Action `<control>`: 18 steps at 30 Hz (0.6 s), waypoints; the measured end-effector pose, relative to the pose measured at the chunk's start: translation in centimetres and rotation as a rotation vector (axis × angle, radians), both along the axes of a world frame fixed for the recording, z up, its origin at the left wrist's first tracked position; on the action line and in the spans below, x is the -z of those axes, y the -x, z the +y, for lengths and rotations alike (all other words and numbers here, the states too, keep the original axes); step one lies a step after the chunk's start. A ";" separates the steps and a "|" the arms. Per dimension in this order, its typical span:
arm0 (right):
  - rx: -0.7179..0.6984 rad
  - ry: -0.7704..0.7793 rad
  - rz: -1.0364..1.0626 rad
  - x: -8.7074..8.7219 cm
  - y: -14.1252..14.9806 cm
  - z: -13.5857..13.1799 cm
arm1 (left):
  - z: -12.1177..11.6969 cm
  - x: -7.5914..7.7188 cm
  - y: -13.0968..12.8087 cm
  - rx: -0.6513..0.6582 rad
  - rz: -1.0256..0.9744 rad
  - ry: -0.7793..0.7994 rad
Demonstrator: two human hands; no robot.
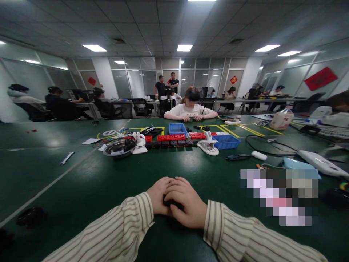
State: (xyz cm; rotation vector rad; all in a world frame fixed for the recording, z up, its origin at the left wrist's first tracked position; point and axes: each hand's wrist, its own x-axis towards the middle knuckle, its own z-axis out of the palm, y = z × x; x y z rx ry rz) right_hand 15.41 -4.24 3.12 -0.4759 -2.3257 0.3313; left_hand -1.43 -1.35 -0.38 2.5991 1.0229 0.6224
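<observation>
My two hands rest together on the dark green table (81,189), close to my body. My right hand (187,203) lies curled over my left hand (157,194), fingers folded. A small dark thing shows between the palms; I cannot make out what it is. Both arms wear cream sleeves with thin brown stripes. Further off on the table stands a row of red and black power strips (174,139) between two blue bins (177,128) (227,141), out of reach of my hands.
A person sits across the table behind the bins, hands on the table. A coiled cable bundle (120,146), a white clamp (208,145), a wrench (67,158), cables and a white bottle (281,119) lie around. More people sit at desks further back.
</observation>
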 end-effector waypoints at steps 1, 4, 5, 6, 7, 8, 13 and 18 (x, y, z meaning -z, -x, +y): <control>0.045 -0.003 -0.012 -0.1 0.0 0.0 | -0.1 -0.1 0.0 0.001 0.002 -0.021; 0.227 0.015 -0.090 -0.1 -0.1 0.0 | -0.3 -0.6 0.0 -0.053 0.031 -0.099; 0.282 0.026 -0.128 0.0 0.0 0.1 | -0.5 -0.8 0.0 -0.076 0.048 -0.118; 0.327 0.037 -0.167 0.1 0.0 0.2 | -0.6 -1.0 -0.1 -0.089 0.068 -0.131; 0.359 0.046 -0.203 0.3 0.1 0.3 | -0.7 -1.1 -0.2 -0.096 0.088 -0.136; 0.380 0.057 -0.234 0.4 0.2 0.3 | -0.8 -1.1 -0.3 -0.098 0.104 -0.133; 0.392 0.101 -0.271 0.3 0.4 0.3 | -0.7 -0.9 -0.6 -0.115 0.112 -0.078; 0.187 0.071 -0.194 0.0 0.1 0.3 | 0.3 -0.5 0.1 0.002 0.053 0.036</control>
